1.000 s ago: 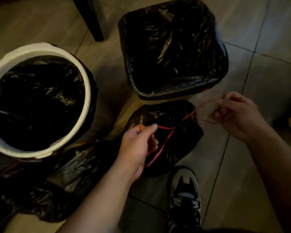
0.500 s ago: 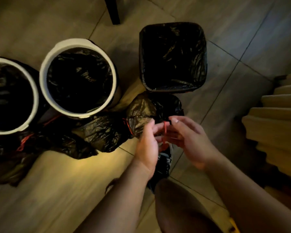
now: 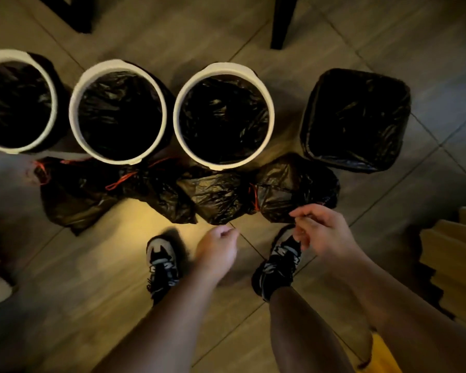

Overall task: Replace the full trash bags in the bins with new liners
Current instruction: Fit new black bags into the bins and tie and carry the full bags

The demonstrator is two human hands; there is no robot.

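Three round white bins point(image 3: 223, 118) point(image 3: 117, 110) point(image 3: 19, 100) and one square bin point(image 3: 355, 119) stand in a row on the tiled floor, each lined with a black liner. In front of them lie several tied black trash bags with red drawstrings; the rightmost bag point(image 3: 296, 184) is below the square bin, another bag point(image 3: 218, 195) beside it. My right hand point(image 3: 320, 232) hovers at the rightmost bag's near edge with fingers loosely curled and holds nothing. My left hand point(image 3: 217, 249) hangs lower left of it, loosely curled and holding nothing.
My two shoes point(image 3: 163, 262) point(image 3: 280, 262) stand just short of the bags. Dark chair legs point(image 3: 280, 22) point(image 3: 73, 14) rise behind the bins. Wooden steps point(image 3: 455, 251) lie at the right edge.
Both hands have let go of the red drawstring and drawn back from the rightmost bag. The view has risen and widened, bringing all the bins into sight.
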